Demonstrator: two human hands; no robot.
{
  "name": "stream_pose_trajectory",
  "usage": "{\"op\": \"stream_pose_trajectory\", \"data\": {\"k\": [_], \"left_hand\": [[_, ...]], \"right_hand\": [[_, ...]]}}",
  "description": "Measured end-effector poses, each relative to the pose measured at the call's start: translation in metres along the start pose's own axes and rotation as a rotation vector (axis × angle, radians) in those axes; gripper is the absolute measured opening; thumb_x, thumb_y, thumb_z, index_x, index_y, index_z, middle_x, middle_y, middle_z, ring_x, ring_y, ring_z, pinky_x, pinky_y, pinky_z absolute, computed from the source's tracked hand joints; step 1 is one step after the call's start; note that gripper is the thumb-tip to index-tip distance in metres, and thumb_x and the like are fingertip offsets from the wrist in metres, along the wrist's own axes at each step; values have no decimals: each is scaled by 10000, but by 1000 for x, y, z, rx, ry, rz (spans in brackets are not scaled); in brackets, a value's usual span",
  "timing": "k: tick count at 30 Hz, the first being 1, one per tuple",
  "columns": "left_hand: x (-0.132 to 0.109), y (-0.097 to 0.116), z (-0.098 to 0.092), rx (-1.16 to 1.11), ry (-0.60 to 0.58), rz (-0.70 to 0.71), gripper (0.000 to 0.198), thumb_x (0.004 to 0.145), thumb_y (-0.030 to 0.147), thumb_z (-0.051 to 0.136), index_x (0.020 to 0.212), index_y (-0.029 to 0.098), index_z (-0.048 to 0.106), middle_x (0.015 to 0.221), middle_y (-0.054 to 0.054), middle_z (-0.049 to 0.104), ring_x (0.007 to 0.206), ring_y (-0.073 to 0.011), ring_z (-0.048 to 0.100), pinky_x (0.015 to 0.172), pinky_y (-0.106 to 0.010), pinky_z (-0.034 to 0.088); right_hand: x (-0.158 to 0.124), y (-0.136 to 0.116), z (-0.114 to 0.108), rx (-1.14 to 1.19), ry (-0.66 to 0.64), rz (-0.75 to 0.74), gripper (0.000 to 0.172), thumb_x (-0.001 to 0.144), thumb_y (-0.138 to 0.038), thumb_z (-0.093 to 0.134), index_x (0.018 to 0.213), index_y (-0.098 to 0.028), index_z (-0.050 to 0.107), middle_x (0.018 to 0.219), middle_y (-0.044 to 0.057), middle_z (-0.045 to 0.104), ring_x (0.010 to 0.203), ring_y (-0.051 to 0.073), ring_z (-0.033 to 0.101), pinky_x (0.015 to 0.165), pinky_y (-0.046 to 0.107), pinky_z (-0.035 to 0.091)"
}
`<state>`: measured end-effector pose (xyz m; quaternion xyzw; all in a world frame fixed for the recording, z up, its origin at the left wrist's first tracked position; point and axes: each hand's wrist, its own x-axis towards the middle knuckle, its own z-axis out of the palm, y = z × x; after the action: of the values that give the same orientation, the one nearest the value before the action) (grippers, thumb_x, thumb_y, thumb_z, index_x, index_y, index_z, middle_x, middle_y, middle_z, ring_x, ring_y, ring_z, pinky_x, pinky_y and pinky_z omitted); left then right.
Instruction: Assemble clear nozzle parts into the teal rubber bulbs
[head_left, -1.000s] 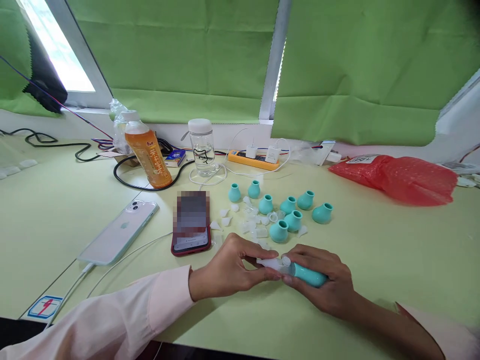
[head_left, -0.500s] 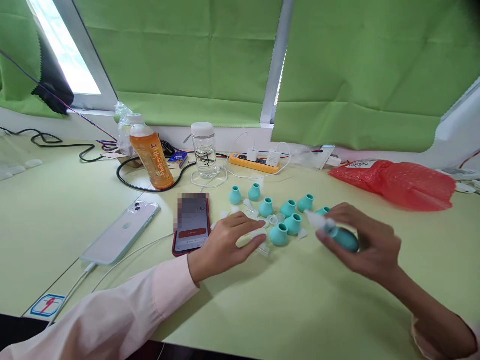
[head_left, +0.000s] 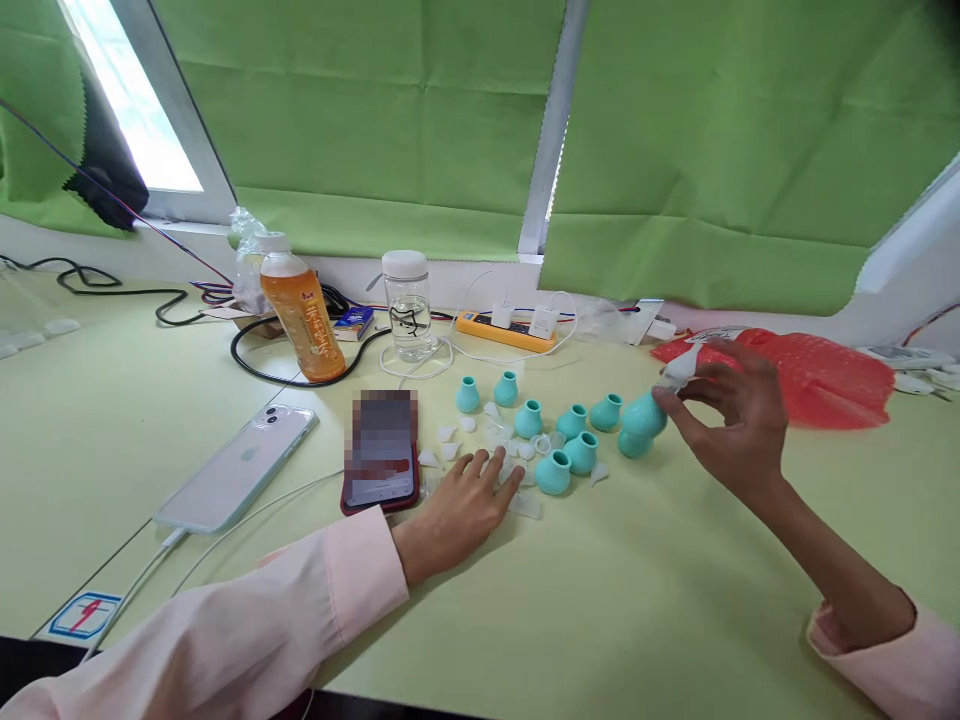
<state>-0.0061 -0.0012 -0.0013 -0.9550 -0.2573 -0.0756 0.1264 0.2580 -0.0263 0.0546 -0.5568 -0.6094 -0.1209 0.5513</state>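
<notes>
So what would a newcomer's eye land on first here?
Probably the cluster of teal bulbs mid-table, with the right hand holding an assembled teal bulb at its right edge. Then the left hand on the small clear tips, and the orange drink bottle behind.

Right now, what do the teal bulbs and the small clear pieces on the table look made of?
Teal bulb-shaped pieces: probably soft silicone or rubber, with a matte, even finish. Small clear cone-shaped pieces: likely translucent plastic or silicone, frosted and faintly glossy; too small to tell which.
</notes>
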Motion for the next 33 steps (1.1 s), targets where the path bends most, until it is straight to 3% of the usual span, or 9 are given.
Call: {"op": "stream_pose_trajectory", "data": {"k": [6, 10, 13, 22, 25, 27, 30, 31, 33], "left_hand": [[-1, 0, 0, -10, -72, -5, 455, 757, -13, 321, 1203, 73, 297, 1195, -190, 405, 1071, -280, 406, 737, -349, 467], [-3, -2, -1, -60, -63, -47, 462, 748, -11, 347, 1198, 70, 285, 1091, -176, 467, 1016, -263, 436, 674, -332, 488], [-4, -3, -3, -98, -46, -90, 459, 745, -10, 342, 1194, 76, 295, 1028, -152, 493, 974, -254, 448, 644, -321, 491], [-1, 0, -3, -142, -39, -171, 360, 789, 88, 358, 1144, 143, 377, 923, -104, 512, 887, -241, 467, 573, -319, 484], [-1, -2, -7, -164, 35, -202, 374, 790, 77, 343, 1151, 160, 388, 941, -107, 519, 893, -253, 462, 560, -329, 476], [-2, -2, -12, -283, 153, -217, 348, 813, 106, 325, 1146, 172, 401, 969, -107, 519, 906, -242, 459, 592, -330, 471], [-8, 6, -22, -723, 358, -277, 279, 852, 200, 317, 1110, 181, 422, 913, -75, 529, 821, -164, 492, 651, -282, 458], [-10, 12, -25, -920, 386, -345, 260, 862, 232, 308, 1091, 183, 421, 846, -54, 528, 748, -135, 501, 616, -249, 455], [-15, 24, -27, -1336, 356, -490, 239, 870, 310, 282, 1046, 186, 387, 705, -7, 477, 575, -91, 477, 462, -179, 415]], "right_hand": [[35, 0, 37, -92, -136, -104, 403, 698, -270, 559, 1075, -212, 429, 888, 39, 531, 677, 154, 584, 669, 318, 508], [43, 15, 67, -244, -420, -48, 359, 687, -239, 528, 1029, -184, 431, 836, 42, 548, 601, 148, 568, 602, 297, 477], [41, 22, 76, -312, -584, -6, 355, 672, -230, 519, 1006, -176, 414, 729, 24, 557, 520, 137, 543, 530, 264, 437], [36, 13, 65, -476, -638, 36, 403, 675, -320, 516, 1051, -208, 423, 671, 32, 576, 590, 205, 554, 547, 304, 392], [33, 5, 59, -575, -588, 13, 495, 682, -363, 516, 1137, -206, 401, 722, 68, 604, 663, 267, 570, 546, 358, 411], [28, -4, 52, -581, -453, -85, 502, 693, -355, 517, 1152, -185, 404, 906, 120, 601, 792, 306, 561, 598, 412, 429], [10, -29, 37, -341, -238, -355, 367, 718, -270, 524, 1072, -192, 472, 1034, 113, 561, 955, 279, 508, 751, 421, 426], [0, -40, 31, -231, -229, -444, 331, 720, -240, 531, 1046, -211, 486, 977, 92, 583, 935, 252, 521, 770, 402, 429], [-22, -62, 21, -35, -374, -551, 385, 712, -218, 555, 1085, -218, 459, 926, 73, 599, 887, 220, 547, 755, 368, 455]]}}
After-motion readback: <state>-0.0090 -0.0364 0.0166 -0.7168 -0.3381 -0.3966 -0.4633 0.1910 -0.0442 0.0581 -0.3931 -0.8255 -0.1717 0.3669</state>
